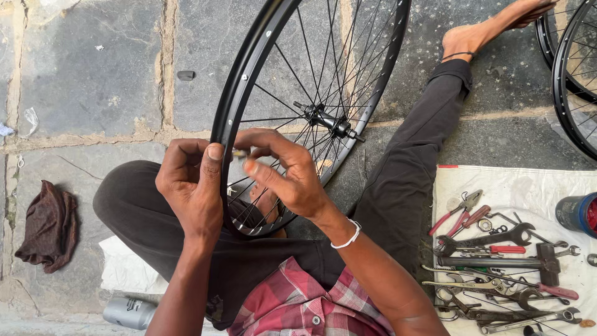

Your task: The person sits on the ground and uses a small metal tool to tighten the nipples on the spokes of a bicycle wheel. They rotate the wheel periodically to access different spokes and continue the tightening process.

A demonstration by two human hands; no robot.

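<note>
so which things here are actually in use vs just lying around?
In use:
- left hand and right hand, pinching a small part at the rim
- black spoked wheel

Lying about:
- hand tools on the white cloth
- brown rag
- grey can
- second wheel

A grey cylindrical spray can with a dark printed label (129, 311) lies on the stone floor at the lower left, beside a white cloth (124, 267).

A blue cylindrical can with a red end (579, 213) lies at the right edge.

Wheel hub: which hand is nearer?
Right. The right hand sits over the spokes just below-left of the hub; the left hand is outside the rim, farther left.
</note>
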